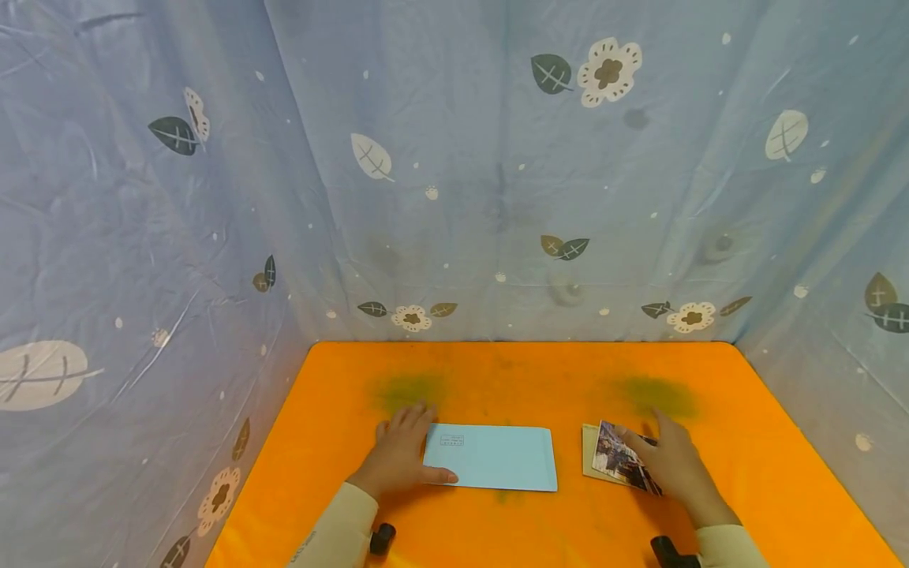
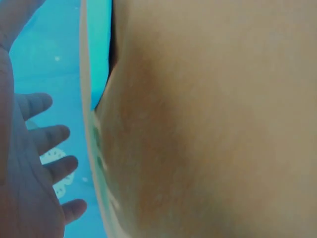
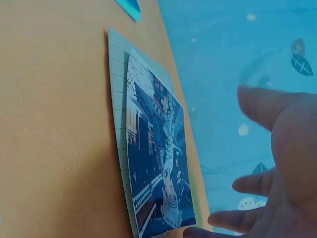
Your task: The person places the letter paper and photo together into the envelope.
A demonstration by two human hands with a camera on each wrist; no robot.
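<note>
A light blue envelope (image 1: pixel 491 457) lies flat on the orange table (image 1: pixel 511 379). My left hand (image 1: pixel 401 454) rests at its left end with straight fingers, the thumb lying on the envelope's near corner. In the left wrist view the left hand (image 2: pixel 32 168) shows spread fingers beside a strip of the envelope (image 2: pixel 99 49). To the right, a printed photo (image 1: pixel 619 461) lies on a pale gridded card (image 1: pixel 589 454). My right hand (image 1: pixel 667 461) hovers over the photo's right side. In the right wrist view the right hand (image 3: pixel 277 168) is spread, with fingertips near the edge of the photo (image 3: pixel 156 158).
Blue cloth with leaf and flower prints (image 1: pixel 497 173) walls the table on the back, left and right. Two dull greenish stains (image 1: pixel 408 388) mark the orange top. Black wrist cameras (image 1: pixel 381 538) sit by both sleeves.
</note>
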